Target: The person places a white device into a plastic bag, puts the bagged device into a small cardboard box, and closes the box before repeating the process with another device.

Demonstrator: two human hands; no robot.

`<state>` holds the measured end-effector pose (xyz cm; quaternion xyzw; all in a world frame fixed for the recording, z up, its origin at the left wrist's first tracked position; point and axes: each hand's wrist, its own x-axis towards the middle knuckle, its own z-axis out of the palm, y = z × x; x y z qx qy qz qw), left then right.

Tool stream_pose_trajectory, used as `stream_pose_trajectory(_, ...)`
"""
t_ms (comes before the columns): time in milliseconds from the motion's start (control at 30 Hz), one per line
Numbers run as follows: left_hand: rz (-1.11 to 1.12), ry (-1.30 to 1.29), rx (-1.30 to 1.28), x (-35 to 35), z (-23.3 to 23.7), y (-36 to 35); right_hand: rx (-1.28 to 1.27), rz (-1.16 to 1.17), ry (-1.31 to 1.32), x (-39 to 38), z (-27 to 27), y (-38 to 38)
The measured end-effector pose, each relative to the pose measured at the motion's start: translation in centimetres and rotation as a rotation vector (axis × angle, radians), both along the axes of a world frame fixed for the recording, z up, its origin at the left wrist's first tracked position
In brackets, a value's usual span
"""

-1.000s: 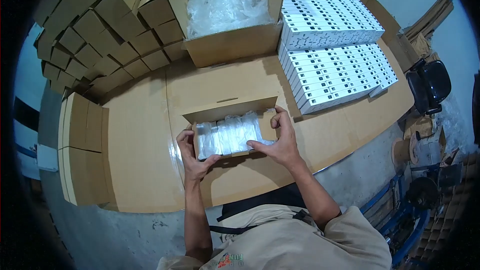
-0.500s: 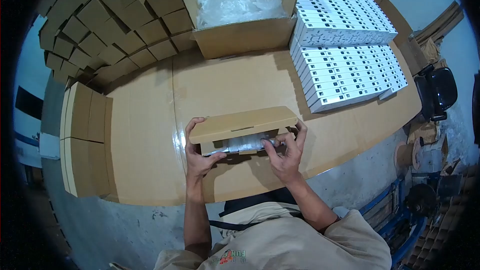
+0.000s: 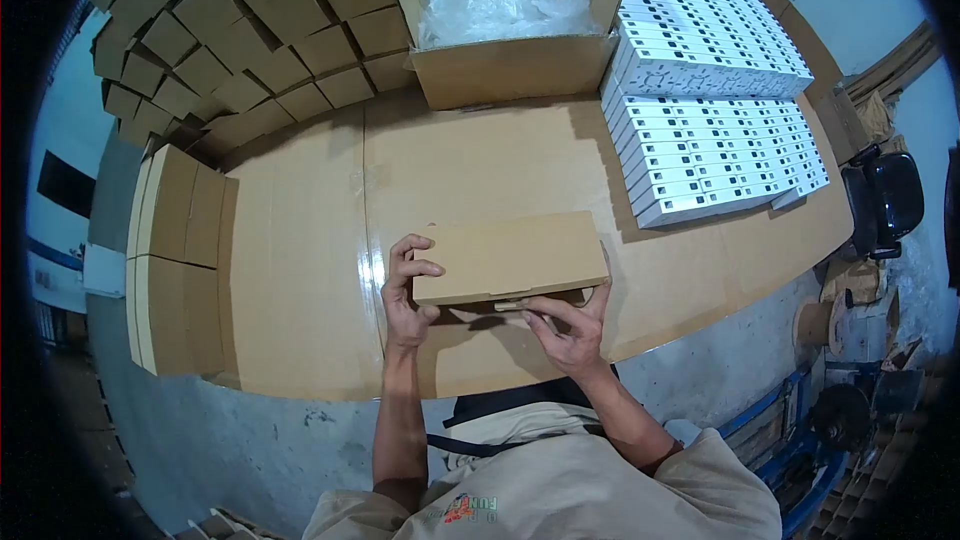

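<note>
A brown cardboard box (image 3: 510, 252) is held over the front of the cardboard-covered table, its lid lowered over the opening. My left hand (image 3: 406, 295) grips the box's left end, fingers over the top edge and thumb low at the front. At the front right corner, my right hand (image 3: 572, 330) is closed on the box, with thumb and index finger at a small front tab (image 3: 510, 305). The lid hides what lies inside the box.
A large open carton (image 3: 510, 75) of clear plastic wrap stands at the back. White boxes (image 3: 715, 140) are stacked at the right. Brown boxes are piled at the back left (image 3: 240, 50), and more stand at the left edge (image 3: 180, 260). A black chair (image 3: 885, 195) is beyond the table's right edge.
The lid has come down over the opening, covering the clear plastic seen inside before. My left fingers have moved onto the top, and my right hand has shifted to the front tab.
</note>
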<state>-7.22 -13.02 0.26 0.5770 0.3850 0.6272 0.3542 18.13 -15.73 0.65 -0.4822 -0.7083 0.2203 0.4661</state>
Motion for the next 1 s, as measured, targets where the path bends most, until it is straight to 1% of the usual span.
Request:
stream_pose_trajectory(67, 0.022, 0.032, -0.058, -0.5, -0.1, -0.2, 0.019, 0.018, -0.009, 0.4, -0.1, -0.2)
stream_pose_trajectory(133, 0.016, 0.059, -0.065, -0.7, -0.1, -0.6, 0.032, 0.013, 0.055, 0.4, 0.6, 0.0)
stream_pose_trajectory(200, 0.012, 0.068, -0.075, -0.8, 0.0, -0.8, 0.037, -0.017, 0.186, 0.7, 1.6, 0.3)
stream_pose_trajectory(300, 0.011, 0.044, -0.084, -0.5, 0.3, -0.7, 0.051, -0.101, 0.545, 1.1, 1.0, 1.3)
stream_pose_trajectory(400, 0.009, 0.038, -0.087, -0.5, 0.2, -0.7, 0.061, -0.031, 0.386, 3.3, 0.7, 2.1)
stream_pose_trajectory(500, 0.024, 0.076, -0.1, -0.8, 0.1, -0.6, 0.051, 0.003, 0.399, 3.8, 1.1, 2.5)
stream_pose_trajectory(600, 0.052, 0.101, -0.127, -0.6, 0.3, -0.7, 0.026, -0.036, 0.38, 3.8, 1.6, 2.4)
stream_pose_trajectory(700, 0.027, 0.102, -0.11, -0.8, 0.2, -0.6, 0.123, -0.054, 0.329, 3.9, 0.8, 2.7)
stream_pose_trajectory(767, -0.009, 0.096, -0.088, -1.1, 0.2, -0.5, 0.094, -0.031, 0.304, 4.4, 0.7, 2.7)
stream_pose_trajectory(900, 0.0, 0.111, -0.092, -1.1, 0.2, -0.7, 0.058, -0.028, 0.213, 4.8, 1.5, 2.6)
stream_pose_trajectory(1000, 0.075, 0.143, -0.07, 0.0, 1.2, -1.1, 0.234, -0.045, -0.123, 4.6, 3.8, 2.9)
